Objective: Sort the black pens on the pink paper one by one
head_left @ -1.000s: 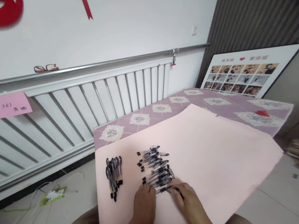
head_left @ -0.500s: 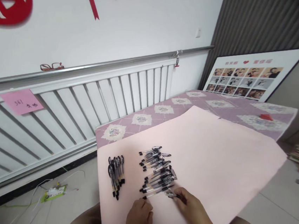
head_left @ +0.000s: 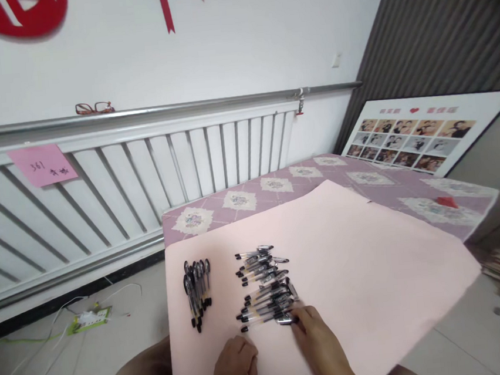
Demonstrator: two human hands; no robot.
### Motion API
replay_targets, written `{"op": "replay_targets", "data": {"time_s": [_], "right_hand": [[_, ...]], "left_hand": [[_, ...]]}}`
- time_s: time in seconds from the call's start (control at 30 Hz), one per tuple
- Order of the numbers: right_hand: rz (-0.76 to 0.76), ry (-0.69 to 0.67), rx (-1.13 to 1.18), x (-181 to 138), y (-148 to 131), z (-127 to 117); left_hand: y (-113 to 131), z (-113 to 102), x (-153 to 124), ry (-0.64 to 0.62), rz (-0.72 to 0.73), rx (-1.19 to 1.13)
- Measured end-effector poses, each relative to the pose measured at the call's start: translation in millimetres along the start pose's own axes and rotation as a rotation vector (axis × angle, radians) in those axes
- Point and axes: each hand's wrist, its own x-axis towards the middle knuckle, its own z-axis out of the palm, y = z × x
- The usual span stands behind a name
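Note:
A loose row of gel pens (head_left: 264,292) with clear barrels and black ends lies crosswise on the pink sheet (head_left: 363,259). My right hand (head_left: 317,337) is at the right end of the row's nearest pen. Its thumb and fingers pinch a silvery, dark pen cap (head_left: 286,321); whether the cap sits on that pen, I cannot tell. My left hand (head_left: 235,363) rests on the sheet just below the same pen's left end, fingers curled together and holding nothing visible. Left of the row, a second bunch of pens (head_left: 198,290) lies roughly lengthwise, clips at the far end.
A purple patterned cloth (head_left: 271,185) covers the table under the sheet. Behind stands a white radiator (head_left: 194,163) bearing a pink note (head_left: 44,165), with glasses (head_left: 94,108) on the pipe above. A power strip (head_left: 90,319) lies on the floor at left.
My right hand has moved slightly up, bringing the cap against the row's right end. My left hand has drawn down a little from the nearest pen's tip. The view has shifted slightly.

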Motion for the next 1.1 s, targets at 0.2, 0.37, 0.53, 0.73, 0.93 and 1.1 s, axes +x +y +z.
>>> {"op": "replay_targets", "data": {"time_s": [0.2,0.37,0.53,0.73,0.93,1.1], "right_hand": [[-0.020,0.066,0.051,-1.0,5.2,5.1],[-0.020,0.085,0.050,-6.8,0.4,0.0],[-0.058,0.074,0.043,-17.4,-14.8,-4.7],[-0.153,0.057,0.073,-27.4,-36.4,6.1],[-0.233,0.020,0.070,-26.6,-51.3,17.1],[-0.255,-0.019,0.073,-14.8,-77.6,18.3]], "left_hand": [[2.2,-1.7,0.4,0.023,0.007,-0.026],[-0.8,2.2,-0.5,0.039,0.006,-0.036],[-2.2,3.7,-1.9,0.049,0.022,-0.077],[-5.0,4.4,0.4,0.050,0.008,-0.104],[-10.1,6.6,3.9,0.080,0.014,-0.250],[-23.7,-22.4,4.3,0.284,-0.021,-0.456]]}}
